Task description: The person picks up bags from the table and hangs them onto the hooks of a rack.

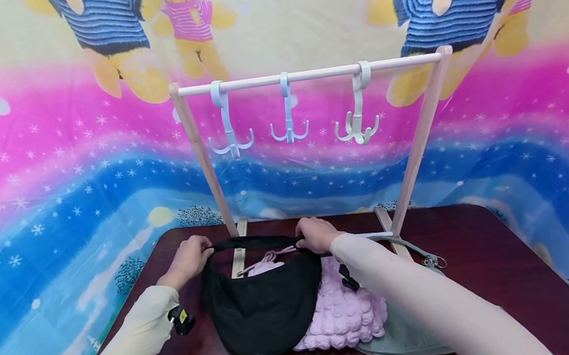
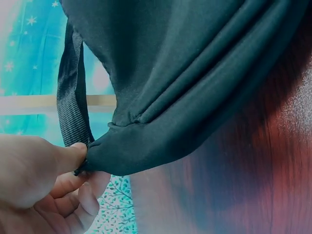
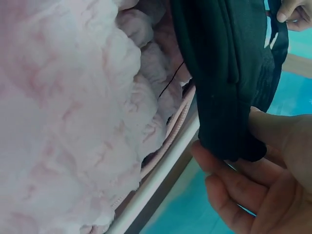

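Observation:
A black shoulder bag (image 1: pixel 263 306) hangs between both hands, its strap (image 1: pixel 254 243) stretched across the top. My left hand (image 1: pixel 188 262) pinches its left upper corner, where the strap joins the body; the left wrist view shows thumb and fingers on that corner (image 2: pixel 97 158). At the opposite corner, my right hand (image 1: pixel 317 234) grips the fabric, thumb on one side and fingers on the other in the right wrist view. Behind the black bag lies a pink puffy bag (image 1: pixel 351 314) with a pink cord (image 3: pixel 170 129). A grey-green bag (image 1: pixel 406 333) lies partly under the right forearm.
A wooden rack (image 1: pixel 416 137) stands at the back of the dark red table (image 1: pixel 486 274). From its white rail (image 1: pixel 322 73) hang a blue hook (image 1: pixel 230 129) at left, another blue hook (image 1: pixel 288 117) in the middle and a pale green hook (image 1: pixel 357 113) at right. A printed cloth covers the wall.

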Motion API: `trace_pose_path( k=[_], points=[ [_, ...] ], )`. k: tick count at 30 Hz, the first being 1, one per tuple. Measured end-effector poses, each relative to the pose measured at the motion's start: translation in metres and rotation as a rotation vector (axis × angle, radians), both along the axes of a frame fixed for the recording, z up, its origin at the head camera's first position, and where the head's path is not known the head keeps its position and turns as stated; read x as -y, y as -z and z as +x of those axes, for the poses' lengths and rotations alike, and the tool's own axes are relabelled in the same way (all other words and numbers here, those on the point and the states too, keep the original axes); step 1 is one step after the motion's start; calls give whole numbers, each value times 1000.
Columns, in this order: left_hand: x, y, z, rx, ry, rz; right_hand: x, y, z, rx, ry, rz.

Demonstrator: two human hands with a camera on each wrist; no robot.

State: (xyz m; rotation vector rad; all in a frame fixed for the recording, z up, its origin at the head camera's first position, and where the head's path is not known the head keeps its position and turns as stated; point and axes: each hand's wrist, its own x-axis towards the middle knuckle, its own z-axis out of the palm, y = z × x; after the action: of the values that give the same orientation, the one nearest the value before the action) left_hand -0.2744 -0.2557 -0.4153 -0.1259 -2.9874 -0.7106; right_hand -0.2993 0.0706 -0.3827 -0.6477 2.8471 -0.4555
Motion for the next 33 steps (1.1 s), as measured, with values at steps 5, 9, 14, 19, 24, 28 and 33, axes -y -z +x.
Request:
trace_pose_path(
  k=[5,9,14,19,24,28,33],
  points=[
    [0,-3,5,-40,4,-21,-2,-2,4,-50,-9,-7],
    [0,-4,9,-75,14,-37,-4,-4,8,-81,-16,-13],
    [0,-6,14,-91,20,-35,-5,-6,12,-100,-16,-15],
    [0,-10,16,-108,17,-45,-9,-8,14,-116,-17,-25],
    [-1,-13,20,-148,28,-53,-12,-9,14,-127,-17,-46],
    [-3,-16,24,-190,45,-66,-15,-10,14,-109,-4,-70],
    [-5,-18,28,-215,47,-75,-18,-14,15,-94,23,-103]
  ],
)
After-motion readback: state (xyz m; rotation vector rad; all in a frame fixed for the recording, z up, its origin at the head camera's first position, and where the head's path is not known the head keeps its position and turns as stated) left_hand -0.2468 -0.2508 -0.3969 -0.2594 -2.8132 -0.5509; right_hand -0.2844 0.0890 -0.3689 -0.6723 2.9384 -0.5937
